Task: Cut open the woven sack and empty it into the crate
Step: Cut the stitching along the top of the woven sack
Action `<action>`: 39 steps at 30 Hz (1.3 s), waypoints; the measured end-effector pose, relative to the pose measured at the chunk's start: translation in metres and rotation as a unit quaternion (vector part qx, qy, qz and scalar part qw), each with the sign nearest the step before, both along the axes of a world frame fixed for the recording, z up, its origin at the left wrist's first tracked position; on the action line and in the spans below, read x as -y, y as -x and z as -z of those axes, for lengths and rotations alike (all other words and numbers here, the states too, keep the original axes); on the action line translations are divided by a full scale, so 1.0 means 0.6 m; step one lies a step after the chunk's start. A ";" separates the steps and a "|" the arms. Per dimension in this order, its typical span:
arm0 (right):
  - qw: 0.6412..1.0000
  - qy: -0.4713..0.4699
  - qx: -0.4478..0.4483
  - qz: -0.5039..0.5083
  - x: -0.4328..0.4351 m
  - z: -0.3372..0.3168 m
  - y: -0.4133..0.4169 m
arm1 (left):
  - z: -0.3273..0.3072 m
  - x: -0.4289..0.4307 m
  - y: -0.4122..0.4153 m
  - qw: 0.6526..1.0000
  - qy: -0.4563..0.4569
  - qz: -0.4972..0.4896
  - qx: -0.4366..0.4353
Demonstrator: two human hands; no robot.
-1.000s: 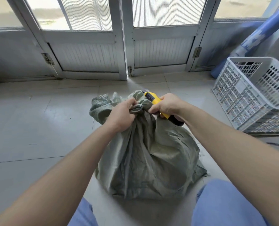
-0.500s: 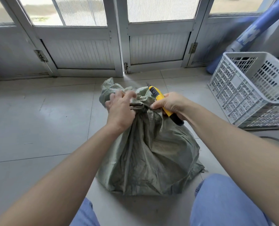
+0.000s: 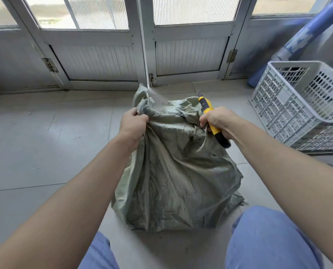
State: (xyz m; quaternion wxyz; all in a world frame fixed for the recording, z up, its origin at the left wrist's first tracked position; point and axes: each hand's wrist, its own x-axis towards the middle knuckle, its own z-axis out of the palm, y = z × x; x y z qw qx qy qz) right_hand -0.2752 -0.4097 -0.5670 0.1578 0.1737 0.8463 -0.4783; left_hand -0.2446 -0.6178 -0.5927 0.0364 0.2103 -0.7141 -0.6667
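A grey-green woven sack stands on the tiled floor between my knees. My left hand grips the left side of its mouth. My right hand holds a yellow and black utility knife and also pinches the right side of the sack's mouth. The mouth is spread wide between the two hands; the contents are hidden by the fabric. A white slatted plastic crate sits on the floor to the right, tilted, with nothing seen inside.
White-framed doors close off the far side just behind the sack. A blue rolled item leans in the right corner behind the crate. My knees in blue trousers flank the sack.
The gathered neck of the sack has come undone. My hands have pulled apart, left one leftward and right one rightward, spreading the mouth wide.
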 end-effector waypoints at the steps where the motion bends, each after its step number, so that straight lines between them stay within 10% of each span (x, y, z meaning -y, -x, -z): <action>1: 1.000 -0.018 -0.001 -0.001 -0.002 0.000 0.003 | 0.001 0.004 -0.001 1.000 -0.018 0.012 -0.004; 11: 0.975 -0.020 -0.220 -0.001 0.049 -0.107 0.032 | -0.054 0.003 -0.013 0.956 -0.251 0.128 -0.086; 16: 0.991 0.081 -0.068 -0.078 0.075 -0.103 0.029 | -0.071 0.007 -0.032 0.945 -0.217 0.246 0.002; 22: 0.993 0.044 0.014 -0.110 0.057 -0.054 0.006 | -0.039 0.014 -0.026 0.961 0.131 0.226 0.089; 25: 0.988 0.092 0.051 -0.116 0.049 -0.048 0.001 | -0.049 0.012 -0.017 0.966 0.001 0.241 0.095; 30: 0.997 0.071 -0.010 -0.020 0.050 -0.030 0.020 | -0.060 -0.009 -0.003 0.978 0.067 0.196 0.021; 33: 0.998 0.035 -0.059 0.003 0.037 -0.029 0.029 | -0.073 -0.003 -0.012 0.962 -0.131 0.240 0.003; 36: 0.986 0.167 0.017 0.012 0.036 -0.024 0.029 | -0.081 0.006 -0.014 0.929 -0.279 0.244 -0.009; 39: 0.963 0.240 0.113 -0.044 0.050 -0.020 0.022 | -0.076 0.008 -0.019 0.947 -0.206 0.246 0.038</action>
